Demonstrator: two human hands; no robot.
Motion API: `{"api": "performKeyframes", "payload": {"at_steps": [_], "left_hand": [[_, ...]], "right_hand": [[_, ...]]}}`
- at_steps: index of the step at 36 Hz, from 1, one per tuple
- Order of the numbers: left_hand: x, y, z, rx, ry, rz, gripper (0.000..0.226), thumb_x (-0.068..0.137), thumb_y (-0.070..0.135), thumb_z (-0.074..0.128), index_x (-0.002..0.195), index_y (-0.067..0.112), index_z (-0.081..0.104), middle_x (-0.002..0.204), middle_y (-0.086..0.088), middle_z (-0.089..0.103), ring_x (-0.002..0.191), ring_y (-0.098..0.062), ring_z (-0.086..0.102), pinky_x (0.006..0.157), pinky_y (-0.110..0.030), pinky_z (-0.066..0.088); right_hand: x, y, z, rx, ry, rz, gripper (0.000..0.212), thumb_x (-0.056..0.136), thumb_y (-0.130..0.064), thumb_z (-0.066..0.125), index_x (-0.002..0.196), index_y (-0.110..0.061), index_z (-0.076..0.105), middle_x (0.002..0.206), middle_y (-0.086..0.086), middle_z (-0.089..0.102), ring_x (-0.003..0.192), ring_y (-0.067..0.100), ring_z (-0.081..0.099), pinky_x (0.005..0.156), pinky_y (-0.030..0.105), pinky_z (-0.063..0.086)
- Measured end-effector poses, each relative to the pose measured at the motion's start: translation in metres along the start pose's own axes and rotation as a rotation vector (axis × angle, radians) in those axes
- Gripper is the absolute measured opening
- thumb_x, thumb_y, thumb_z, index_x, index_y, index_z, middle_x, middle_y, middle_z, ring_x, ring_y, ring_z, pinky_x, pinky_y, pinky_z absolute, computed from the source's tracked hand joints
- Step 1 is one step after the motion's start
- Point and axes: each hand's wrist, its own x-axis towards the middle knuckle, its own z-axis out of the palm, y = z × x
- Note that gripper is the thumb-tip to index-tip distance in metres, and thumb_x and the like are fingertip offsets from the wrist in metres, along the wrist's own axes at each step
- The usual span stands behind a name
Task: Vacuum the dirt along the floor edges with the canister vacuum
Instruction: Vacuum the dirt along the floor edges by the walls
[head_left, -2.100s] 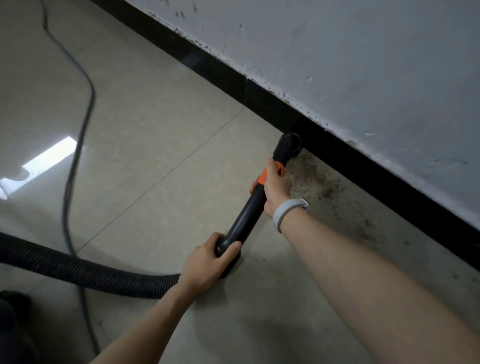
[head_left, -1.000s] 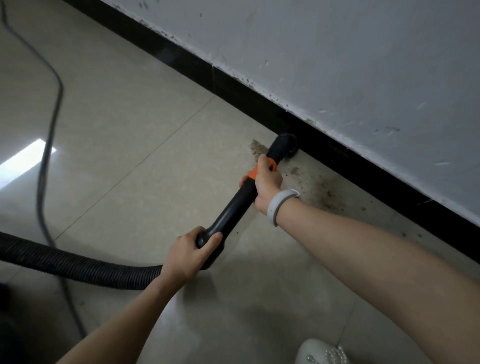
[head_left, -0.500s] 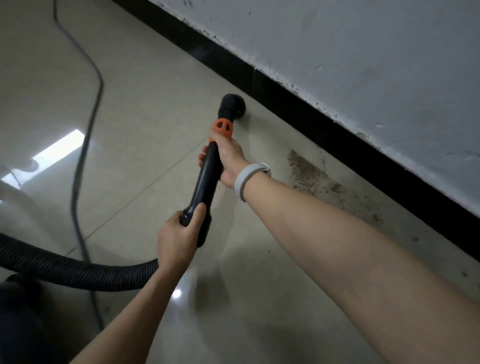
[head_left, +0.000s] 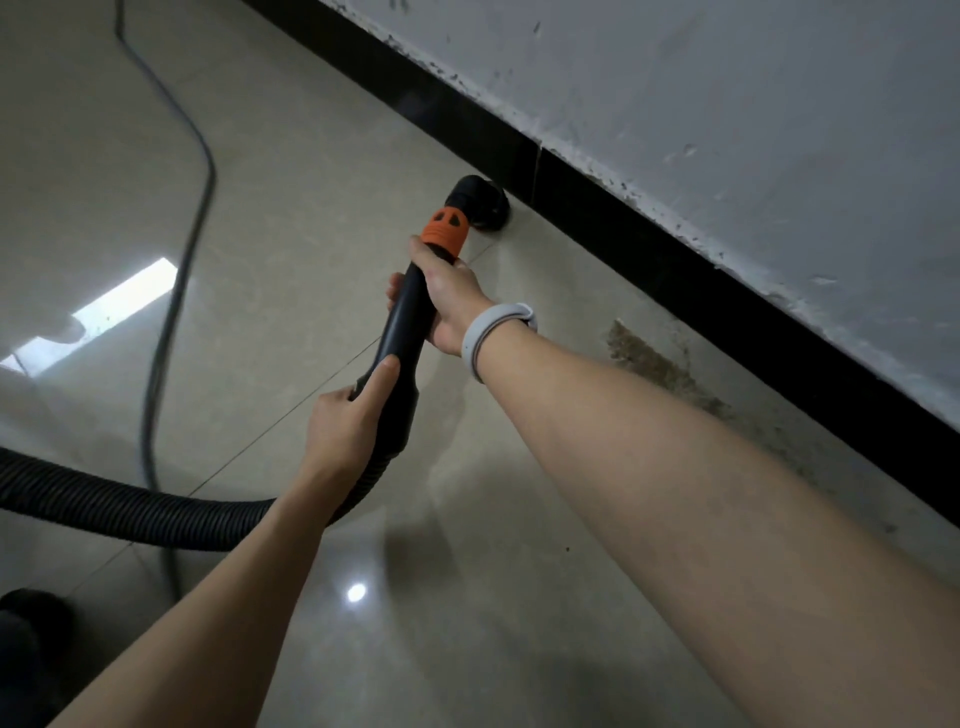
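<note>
**Nozzle at the skirting, dirt patch behind it**

Both hands hold the wand (head_left: 410, 317): right hand (head_left: 452, 299) wrapped below the orange collar (head_left: 442, 232), left hand (head_left: 345, 423) at the hose end. The nozzle (head_left: 480, 205) meets the black skirting (head_left: 675, 270). Best to draw it low along the edge toward the dirt (head_left: 660, 364).

glossy tiled floor (head_left: 291, 171), dirt patch (head_left: 660, 364), cable (head_left: 176, 280), hose (head_left: 119, 506)
</note>
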Motion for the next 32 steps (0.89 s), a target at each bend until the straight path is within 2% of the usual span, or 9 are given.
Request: {"api": "performKeyframes", "payload": {"at_steps": [4,9,12,14,17,22,26,28,32], "left_hand": [[-0.005,0.003,-0.003,-0.005,-0.082,0.016,0.049,0.092,0.045,0.054,0.068,0.002,0.061,0.056,-0.014,0.057,0.040,-0.016,0.052,0.039,-0.019,0.041],[-0.013,0.001,-0.006,0.038,-0.171,0.032,0.058,0.089,0.052,0.055,0.073,-0.002,0.063,0.057,-0.015,0.059,0.043,-0.019,0.053,0.042,-0.024,0.042],[-0.020,0.000,-0.005,0.049,-0.228,0.022,0.076,0.074,0.065,0.055,0.081,-0.010,0.064,0.055,-0.014,0.059,0.044,-0.021,0.051,0.045,-0.026,0.040],[-0.024,-0.003,-0.005,0.079,-0.248,0.016,0.084,0.063,0.073,0.053,0.081,-0.008,0.065,0.054,-0.012,0.059,0.044,-0.021,0.051,0.048,-0.027,0.040],[-0.032,-0.007,-0.004,0.114,-0.251,0.020,0.083,0.057,0.075,0.053,0.077,-0.004,0.067,0.052,-0.010,0.060,0.045,-0.022,0.053,0.052,-0.031,0.042],[-0.044,-0.008,-0.002,0.134,-0.328,0.048,0.071,0.059,0.074,0.057,0.075,0.006,0.072,0.057,-0.013,0.064,0.049,-0.024,0.057,0.058,-0.033,0.046],[-0.054,-0.010,0.004,0.204,-0.355,0.062,0.078,0.058,0.078,0.056,0.079,0.005,0.072,0.061,-0.014,0.067,0.051,-0.024,0.059,0.058,-0.035,0.047],[-0.061,-0.011,0.010,0.183,-0.378,0.047,0.079,0.057,0.078,0.058,0.079,0.002,0.072,0.060,-0.014,0.065,0.050,-0.025,0.057,0.058,-0.037,0.046],[-0.082,-0.010,0.029,0.111,-0.451,0.020,0.067,0.059,0.070,0.061,0.071,0.006,0.072,0.056,-0.011,0.060,0.048,-0.023,0.052,0.054,-0.032,0.042]], "right_hand": [[-0.008,0.002,-0.007,0.029,0.015,0.013,0.041,0.096,-0.028,0.059,0.127,-0.010,0.040,0.076,0.009,0.056,0.060,0.021,0.059,0.063,0.035,0.054],[-0.022,0.006,-0.020,0.051,0.034,0.009,0.046,0.096,-0.030,0.059,0.133,-0.013,0.037,0.084,0.010,0.056,0.061,0.021,0.061,0.070,0.039,0.057],[-0.033,0.009,-0.027,0.064,0.062,-0.010,0.046,0.096,-0.030,0.058,0.133,-0.011,0.037,0.080,0.008,0.056,0.059,0.019,0.060,0.069,0.038,0.057],[-0.041,0.013,-0.034,0.076,0.081,-0.012,0.044,0.097,-0.029,0.057,0.132,-0.010,0.038,0.080,0.008,0.055,0.059,0.019,0.059,0.068,0.037,0.056],[-0.053,0.019,-0.043,0.085,0.106,-0.018,0.045,0.097,-0.029,0.057,0.132,-0.009,0.038,0.081,0.008,0.056,0.061,0.019,0.060,0.068,0.036,0.056],[-0.075,0.026,-0.058,0.141,0.168,-0.038,0.042,0.097,-0.030,0.056,0.128,-0.004,0.044,0.076,0.007,0.057,0.060,0.018,0.062,0.064,0.033,0.058],[-0.095,0.029,-0.075,0.175,0.203,-0.042,0.030,0.098,-0.030,0.054,0.114,-0.006,0.046,0.074,0.007,0.056,0.059,0.019,0.061,0.066,0.035,0.057],[-0.104,0.030,-0.084,0.175,0.229,-0.034,0.029,0.099,-0.030,0.053,0.114,-0.006,0.045,0.077,0.008,0.055,0.060,0.019,0.061,0.067,0.036,0.058],[-0.120,0.030,-0.103,0.164,0.290,-0.029,0.026,0.099,-0.030,0.053,0.106,-0.007,0.045,0.078,0.008,0.055,0.062,0.021,0.061,0.071,0.037,0.058]]}}
